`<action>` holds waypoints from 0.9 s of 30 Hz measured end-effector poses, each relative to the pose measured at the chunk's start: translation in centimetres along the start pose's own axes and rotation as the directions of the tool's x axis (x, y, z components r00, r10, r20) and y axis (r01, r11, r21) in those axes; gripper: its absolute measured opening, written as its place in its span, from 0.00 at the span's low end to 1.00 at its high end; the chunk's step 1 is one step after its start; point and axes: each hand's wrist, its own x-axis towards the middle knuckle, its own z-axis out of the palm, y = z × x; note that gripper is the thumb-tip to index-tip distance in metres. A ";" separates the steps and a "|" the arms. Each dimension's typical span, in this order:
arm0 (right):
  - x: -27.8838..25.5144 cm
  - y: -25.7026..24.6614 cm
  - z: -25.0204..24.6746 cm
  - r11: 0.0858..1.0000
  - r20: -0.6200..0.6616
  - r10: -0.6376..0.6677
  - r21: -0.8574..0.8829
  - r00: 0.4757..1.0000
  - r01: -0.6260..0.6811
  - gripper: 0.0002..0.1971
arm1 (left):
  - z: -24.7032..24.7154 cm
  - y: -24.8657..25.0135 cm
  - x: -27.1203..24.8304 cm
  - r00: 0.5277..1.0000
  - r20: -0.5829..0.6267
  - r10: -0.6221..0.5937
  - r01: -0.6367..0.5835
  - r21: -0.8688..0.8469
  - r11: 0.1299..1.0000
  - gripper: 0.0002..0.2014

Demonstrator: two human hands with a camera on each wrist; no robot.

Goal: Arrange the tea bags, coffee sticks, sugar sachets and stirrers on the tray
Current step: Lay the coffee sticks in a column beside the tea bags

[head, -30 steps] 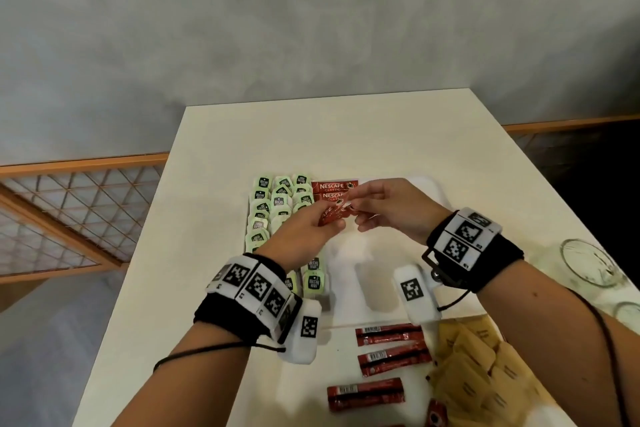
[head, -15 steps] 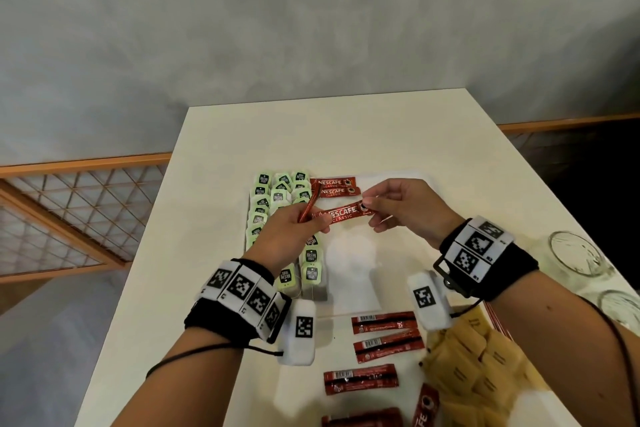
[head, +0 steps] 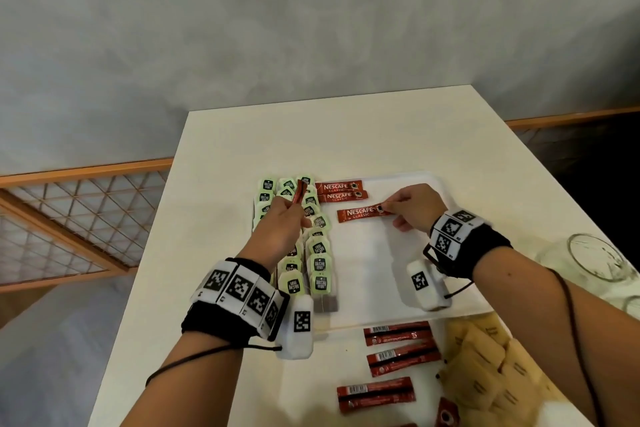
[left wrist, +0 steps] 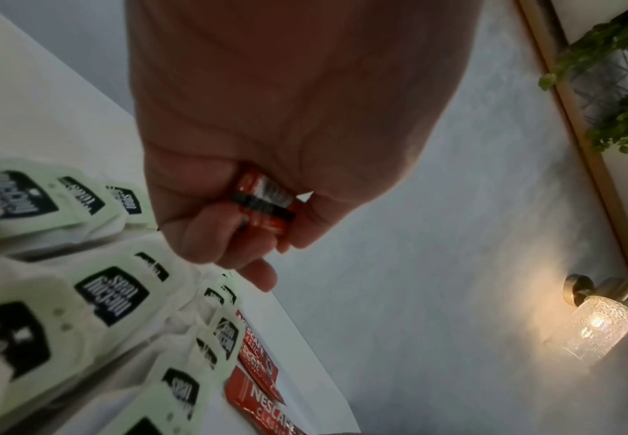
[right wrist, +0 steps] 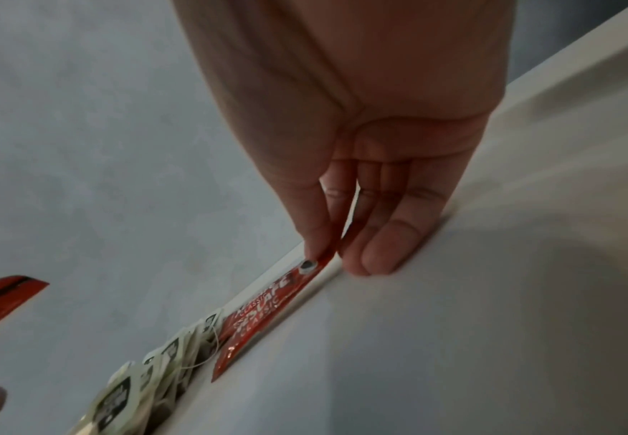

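Observation:
A white tray (head: 367,274) lies on the table with rows of green tea bags (head: 319,265) along its left side and two red coffee sticks (head: 341,191) at its far edge. My right hand (head: 410,210) pinches the right end of a third coffee stick (head: 363,213), held just below those two; the right wrist view shows thumb and fingers on that coffee stick (right wrist: 267,309). Over the tea bags, my left hand (head: 282,224) grips other coffee sticks (head: 299,193), which point up; the left wrist view shows these coffee sticks (left wrist: 266,206) inside curled fingers.
Several loose coffee sticks (head: 398,334) lie on the table near me, beside a heap of brown sugar sachets (head: 491,367). Glass jars (head: 595,263) stand at the right edge. A wooden railing (head: 69,218) runs left of the table (head: 346,135).
My hands have separated. The right hand has carried one coffee stick right and down toward the tray below the two laid sticks; the left hand has drawn back over the tea bags.

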 end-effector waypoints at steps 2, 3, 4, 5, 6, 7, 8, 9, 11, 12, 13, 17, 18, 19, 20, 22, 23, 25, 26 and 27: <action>0.6 -0.5 0.7 1.000 -0.013 0.017 -0.013 1.000 -0.017 0.05 | -0.3 -0.2 0.4 1.000 -0.002 0.008 -0.008 -0.013 1.000 0.02; 0.9 -0.8 1.0 1.000 -0.016 0.021 -0.019 1.000 -0.022 0.06 | -0.4 -0.3 0.6 1.000 0.000 0.017 -0.017 -0.009 1.000 0.01; 1.1 -1.0 1.2 0.999 -0.015 0.024 -0.026 1.000 -0.025 0.06 | -0.5 -0.4 0.7 1.000 0.002 0.028 -0.028 -0.009 1.000 0.01; 1.3 -1.2 1.5 0.999 -0.011 0.024 -0.038 1.000 -0.024 0.06 | -0.6 -0.6 0.9 0.999 0.002 0.041 -0.041 -0.015 0.999 0.02; 1.5 -1.4 1.7 0.999 -0.006 0.021 -0.049 1.000 -0.021 0.06 | -0.8 -0.7 1.0 0.999 -0.002 0.052 -0.052 -0.024 0.998 0.04; 1.7 -1.5 1.9 0.998 -0.002 0.019 -0.058 1.000 -0.019 0.05 | -0.9 -0.9 1.1 0.998 -0.003 0.058 -0.058 -0.031 0.998 0.07; 1.9 -1.6 2.1 0.998 -0.002 0.018 -0.062 1.000 -0.018 0.05 | -1.0 -1.1 1.1 0.998 -0.002 0.061 -0.061 -0.035 0.998 0.08; 2.0 -1.7 2.2 0.998 -0.006 0.017 -0.060 1.000 -0.017 0.05 | -1.2 -1.2 1.1 0.998 0.003 0.062 -0.062 -0.039 0.997 0.09; 2.2 -1.8 2.5 0.998 -0.014 0.013 -0.063 1.000 -0.014 0.06 | -1.3 -1.4 1.1 0.998 0.011 0.065 -0.065 -0.040 0.997 0.07; 2.2 -1.8 2.6 0.997 -0.016 0.012 -0.070 1.000 -0.013 0.06 | -1.3 -1.5 1.0 0.998 0.015 0.063 -0.062 -0.044 0.997 0.06; 2.2 -1.9 2.7 0.997 -0.015 0.014 -0.074 1.000 -0.015 0.06 | -1.3 -1.5 0.9 0.998 0.020 0.060 -0.059 -0.050 0.997 0.04; 1.7 -2.3 2.4 0.998 -0.023 0.018 -0.055 1.000 -0.019 0.09 | -1.3 -1.3 0.2 0.995 0.098 0.035 -0.026 -0.088 0.996 0.03; 1.4 -2.4 2.2 0.998 -0.042 -0.001 -0.058 0.999 -0.001 0.10 | -1.3 -1.2 0.1 0.992 0.123 0.036 -0.025 -0.093 0.995 0.04; 0.9 -2.6 2.1 0.998 -0.060 -0.031 -0.051 0.998 0.028 0.11 | -1.2 -1.1 -0.1 0.990 0.137 0.043 -0.029 -0.101 0.994 0.05; 0.3 -2.9 2.0 0.998 -0.060 -0.060 -0.024 0.996 0.058 0.14 | -1.0 -1.1 -0.3 0.990 0.132 0.056 -0.042 -0.107 0.993 0.07; -1.5 -3.7 2.0 0.994 0.051 -0.072 0.085 0.996 0.068 0.20 | -0.3 -1.1 -0.5 0.989 0.066 0.134 -0.131 -0.046 0.990 0.09; -2.4 -4.2 2.1 0.988 0.160 -0.061 0.150 0.985 0.037 0.22 | 0.1 -1.2 -0.5 0.978 0.024 0.208 -0.208 0.027 0.978 0.10; -4.1 -4.8 2.2 0.970 0.364 -0.068 0.242 0.929 -0.023 0.22 | 0.9 -1.2 -0.7 0.923 -0.006 0.386 -0.379 0.166 0.910 0.13; -4.6 -4.8 2.2 0.960 0.419 -0.100 0.278 0.903 -0.022 0.19 | 1.2 -1.2 -0.8 0.890 -0.002 0.456 -0.446 0.202 0.872 0.14; -4.9 -4.7 2.2 0.950 0.438 -0.142 0.313 0.888 -0.003 0.16 | 1.4 -1.2 -0.9 0.864 0.006 0.503 -0.493 0.209 0.844 0.15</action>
